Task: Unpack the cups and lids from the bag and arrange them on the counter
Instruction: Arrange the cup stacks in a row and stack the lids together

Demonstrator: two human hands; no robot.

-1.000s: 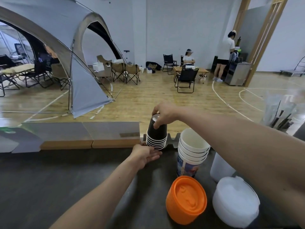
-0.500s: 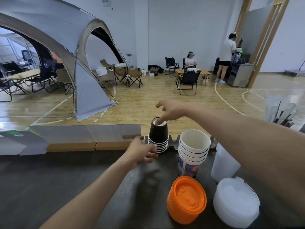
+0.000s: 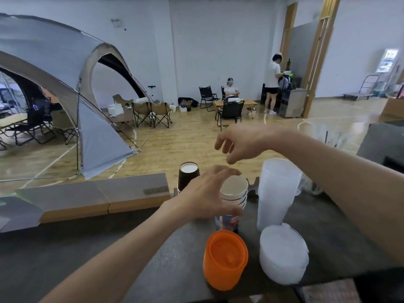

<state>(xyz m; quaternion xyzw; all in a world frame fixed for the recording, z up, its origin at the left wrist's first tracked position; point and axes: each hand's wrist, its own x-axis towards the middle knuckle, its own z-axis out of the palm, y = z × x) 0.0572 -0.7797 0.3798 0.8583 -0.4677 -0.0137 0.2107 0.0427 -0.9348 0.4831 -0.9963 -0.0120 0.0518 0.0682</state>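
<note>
Two open hands (image 3: 207,193), cup print (image 3: 227,223) unreadable

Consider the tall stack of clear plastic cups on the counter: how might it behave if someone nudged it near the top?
The stack of clear plastic cups stands tall on a narrow base, so a high nudge would probably tip it. The thin, see-through plastic suggests it is light and would slide easily on the smooth dark counter. Being loosely nested, the cups may separate if it falls.

I count five stacks: one of black cups (image 3: 188,178), white paper cups (image 3: 235,193), clear cups (image 3: 276,193), orange lids (image 3: 225,260), white lids (image 3: 283,254)
</note>
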